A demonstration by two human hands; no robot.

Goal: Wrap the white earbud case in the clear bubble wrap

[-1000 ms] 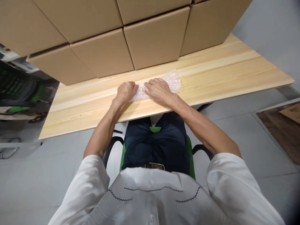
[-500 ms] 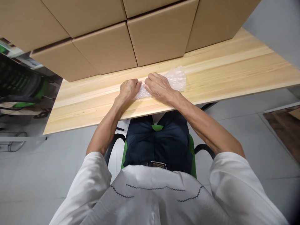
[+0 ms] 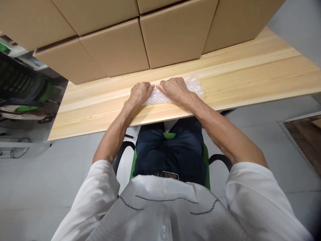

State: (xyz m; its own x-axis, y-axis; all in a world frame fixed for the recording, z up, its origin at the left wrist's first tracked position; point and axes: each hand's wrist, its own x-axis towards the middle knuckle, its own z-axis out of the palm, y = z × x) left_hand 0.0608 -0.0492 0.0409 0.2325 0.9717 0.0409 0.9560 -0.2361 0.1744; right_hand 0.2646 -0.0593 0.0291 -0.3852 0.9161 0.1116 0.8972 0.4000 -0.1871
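Observation:
A piece of clear bubble wrap (image 3: 159,96) lies on the wooden table, partly beneath my hands. Its crumpled right end shows beyond my right wrist. My left hand (image 3: 140,92) is closed on the left part of the wrap, its thumb pointing right. Close beside it, my right hand (image 3: 175,89) has its fingers curled over the wrap's far edge, thumb toward the left one. The two thumbs nearly meet. Whether anything is inside the wrap is hidden.
Cardboard boxes (image 3: 115,50) stand stacked along the far side of the wooden table (image 3: 250,77). The table's near edge runs just above my lap. At the left is a black and green chair (image 3: 27,87) with part of a person's foot near it.
Both hands have shifted slightly, with the fingers now curled tighter on the bubble wrap. More of the wrap shows below the thumbs. The whole view has moved a little.

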